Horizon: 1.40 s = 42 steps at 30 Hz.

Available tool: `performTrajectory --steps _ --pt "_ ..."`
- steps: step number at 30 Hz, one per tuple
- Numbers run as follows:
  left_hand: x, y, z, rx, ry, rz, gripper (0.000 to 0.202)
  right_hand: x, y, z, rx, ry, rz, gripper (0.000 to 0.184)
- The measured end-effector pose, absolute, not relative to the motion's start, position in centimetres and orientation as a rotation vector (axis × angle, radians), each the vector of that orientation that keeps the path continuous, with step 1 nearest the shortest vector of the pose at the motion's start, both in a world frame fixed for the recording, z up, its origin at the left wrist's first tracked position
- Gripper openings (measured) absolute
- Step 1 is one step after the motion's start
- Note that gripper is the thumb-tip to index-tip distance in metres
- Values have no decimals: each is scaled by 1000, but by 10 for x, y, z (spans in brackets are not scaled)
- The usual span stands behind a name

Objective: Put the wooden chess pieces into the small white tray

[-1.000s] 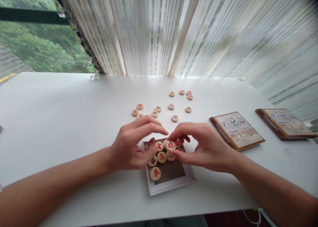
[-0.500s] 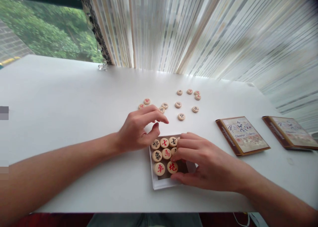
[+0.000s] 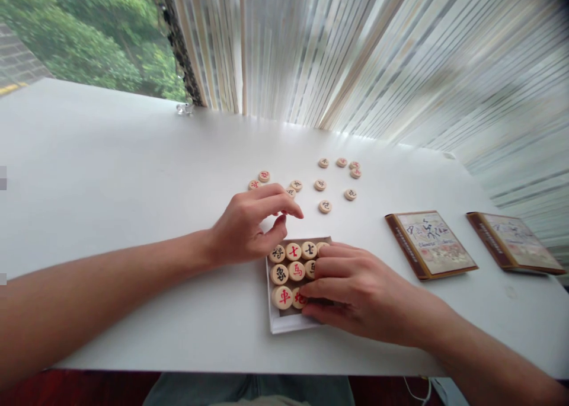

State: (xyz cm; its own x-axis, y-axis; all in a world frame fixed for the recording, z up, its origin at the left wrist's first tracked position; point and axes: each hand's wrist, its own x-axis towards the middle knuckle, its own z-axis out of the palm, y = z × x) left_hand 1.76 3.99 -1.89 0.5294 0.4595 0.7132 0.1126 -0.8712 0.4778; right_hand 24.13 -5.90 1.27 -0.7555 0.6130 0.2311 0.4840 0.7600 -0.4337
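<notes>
Nine xiangqi pieces (image 3: 296, 271) in shallow box (image 3: 288, 324) | right hand (image 3: 360, 293) cupped against them | left hand (image 3: 246, 228) half-curled, empty

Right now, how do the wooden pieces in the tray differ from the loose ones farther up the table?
The pieces in the tray sit close together in rows, while the loose pieces lie spaced apart on the white table. The right hand lies over part of the pieces in the tray, but no hand covers most of the loose pieces. Both sets are round, pale wooden discs lying flat, marked with red or black characters.
</notes>
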Motion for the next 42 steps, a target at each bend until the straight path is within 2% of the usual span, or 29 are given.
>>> performTrajectory --steps 11,21,26,32,37,42 --pt "18 38 -17 2401 493 1245 26 240 -60 11 -877 -2605 536 9" --pt "18 40 -16 2392 518 1272 25 238 -60 9 -808 -2550 542 11" --pt "16 55 -11 2167 775 1338 17 239 -56 12 -833 -2391 578 13" --pt "0 92 -1 1956 1136 1367 18 249 -42 14 -952 -2098 382 13" --pt "-15 114 0 2141 1234 1213 19 258 -27 4 -1185 -1957 248 16" --pt "-20 123 -5 2250 1312 1008 21 265 -16 -8 -1295 -1902 248 14"
